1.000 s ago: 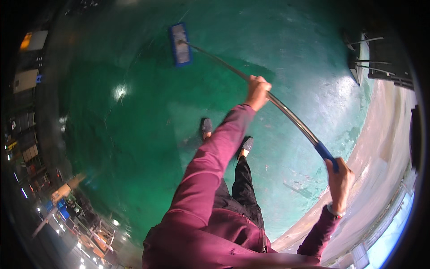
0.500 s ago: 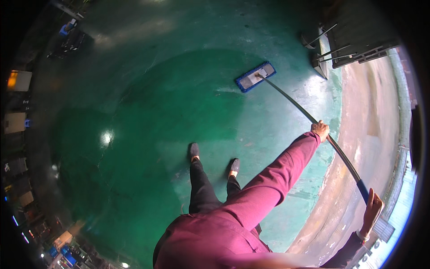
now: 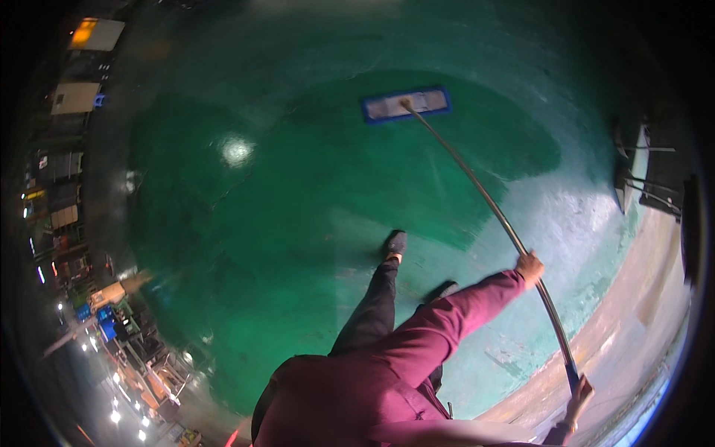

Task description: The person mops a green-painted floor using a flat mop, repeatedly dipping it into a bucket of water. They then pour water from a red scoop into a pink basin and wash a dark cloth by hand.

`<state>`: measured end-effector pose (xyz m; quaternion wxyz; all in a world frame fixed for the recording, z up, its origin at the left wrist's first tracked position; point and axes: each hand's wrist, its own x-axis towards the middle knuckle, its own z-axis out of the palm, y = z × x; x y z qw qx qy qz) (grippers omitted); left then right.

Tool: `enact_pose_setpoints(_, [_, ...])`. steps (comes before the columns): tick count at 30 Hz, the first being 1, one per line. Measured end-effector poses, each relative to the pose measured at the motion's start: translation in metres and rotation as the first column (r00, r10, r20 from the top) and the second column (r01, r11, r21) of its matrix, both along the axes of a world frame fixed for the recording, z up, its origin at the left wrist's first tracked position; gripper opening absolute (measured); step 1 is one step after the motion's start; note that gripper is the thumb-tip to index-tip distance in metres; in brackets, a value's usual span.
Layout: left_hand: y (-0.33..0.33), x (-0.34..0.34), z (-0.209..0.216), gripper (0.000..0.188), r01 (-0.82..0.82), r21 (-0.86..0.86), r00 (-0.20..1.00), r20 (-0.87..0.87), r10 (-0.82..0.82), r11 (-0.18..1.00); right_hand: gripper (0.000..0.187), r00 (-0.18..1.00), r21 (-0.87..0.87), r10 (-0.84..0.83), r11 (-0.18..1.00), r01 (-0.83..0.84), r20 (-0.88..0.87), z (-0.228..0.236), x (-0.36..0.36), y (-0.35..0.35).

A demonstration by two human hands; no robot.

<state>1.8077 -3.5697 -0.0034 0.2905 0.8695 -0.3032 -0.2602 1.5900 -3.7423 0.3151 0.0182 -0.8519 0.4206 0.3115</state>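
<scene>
A glossy green floor (image 3: 283, 261), darker across the middle, meets a pale, stained strip of ground (image 3: 644, 298) on the right. Beige boxes (image 3: 74, 97) and lit clutter line the left; a dark structure with metal bars (image 3: 655, 149) stands far right. The flat rectangular blue-edged mop head (image 3: 426, 101) lies on the far floor beyond the dark grey shoes (image 3: 395, 243). The left hand (image 3: 530, 270) is closed around its slim metal pole (image 3: 488, 197); the right hand (image 3: 581, 395), near right, is curled around the blue handle end (image 3: 572, 375).

You work in dim light: glare spots the green floor (image 3: 298, 223) and pales its right side, small lamps (image 3: 115, 416) glow at lower left, your mop head (image 3: 383, 109) blurs slightly, and edges curve into black.
</scene>
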Motion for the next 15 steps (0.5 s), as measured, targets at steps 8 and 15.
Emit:
enact_pose_setpoints(8, [0.426, 0.225, -0.133, 0.005, -0.337, 0.411, 0.92, 0.336, 0.203, 0.847, 0.036, 0.682, 0.362, 0.513, 0.59, -0.721, 0.522, -0.24, 0.263, 0.316])
enact_pose_setpoints(15, [0.598, 0.269, -0.077, 0.023, -0.601, 0.58, 0.78, 0.574, 0.248, 0.549, 0.035, 0.64, 0.473, 0.457, 0.435, -0.767, 0.617, -0.255, 0.351, 0.501])
